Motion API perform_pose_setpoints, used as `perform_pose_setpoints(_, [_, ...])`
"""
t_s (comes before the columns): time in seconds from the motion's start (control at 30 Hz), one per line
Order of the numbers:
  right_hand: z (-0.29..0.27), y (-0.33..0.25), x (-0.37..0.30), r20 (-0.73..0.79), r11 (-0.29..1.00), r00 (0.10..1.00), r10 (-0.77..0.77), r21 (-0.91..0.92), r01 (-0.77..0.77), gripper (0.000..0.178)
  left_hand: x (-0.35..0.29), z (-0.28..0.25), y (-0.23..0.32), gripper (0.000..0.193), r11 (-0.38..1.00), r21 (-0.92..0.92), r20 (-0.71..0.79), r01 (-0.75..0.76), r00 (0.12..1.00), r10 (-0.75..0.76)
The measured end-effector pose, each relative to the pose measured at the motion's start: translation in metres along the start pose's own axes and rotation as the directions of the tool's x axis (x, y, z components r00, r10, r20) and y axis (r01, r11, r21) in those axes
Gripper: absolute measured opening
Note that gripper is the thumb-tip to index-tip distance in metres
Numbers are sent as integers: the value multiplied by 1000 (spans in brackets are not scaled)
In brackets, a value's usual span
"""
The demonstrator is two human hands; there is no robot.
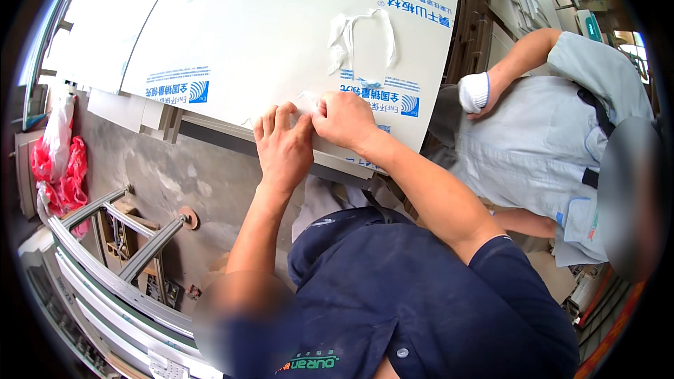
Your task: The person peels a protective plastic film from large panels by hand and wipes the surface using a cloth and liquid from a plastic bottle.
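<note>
My left hand [284,151] and my right hand [345,121] meet at the near edge of a stack of white panels [232,42] printed in blue. Between them a small, thin white piece [307,102] shows, like cloth or film; its kind is unclear. The right hand's fingers close on it in a pinch. On the left hand, thumb and fingers are bent in against the same piece, though the grip is partly hidden. Farther off on the top panel, a crumpled white strip [382,24] lies in a loop.
At my right a person in light grey-blue clothes [526,133] stands beside the stack, a white cuff [474,93] at one wrist. A metal frame [147,253] stands at lower left. Red and white plastic bags [63,161] hang at far left. Brown boards [477,21] lean beyond the stack.
</note>
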State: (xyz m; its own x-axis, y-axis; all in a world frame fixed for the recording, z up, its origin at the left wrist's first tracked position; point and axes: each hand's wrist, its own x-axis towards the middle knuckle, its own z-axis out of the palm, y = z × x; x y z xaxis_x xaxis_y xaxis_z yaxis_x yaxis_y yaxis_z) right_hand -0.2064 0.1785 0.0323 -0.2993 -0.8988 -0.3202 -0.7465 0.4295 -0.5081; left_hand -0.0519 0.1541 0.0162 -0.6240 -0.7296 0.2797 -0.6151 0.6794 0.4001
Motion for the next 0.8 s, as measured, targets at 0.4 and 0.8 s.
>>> perform_pose_setpoints(0.4, [-16, 21, 0, -37, 994, 995, -93, 53, 95, 21, -4, 8, -28, 10, 967, -110, -64, -231, 972, 225])
perform_pose_setpoints(0.8, [-8, 2, -73, 137, 929, 958, -253, -242, 280, 64, -39, 5, -20, 14, 993, -86, -178, -81, 982, 65])
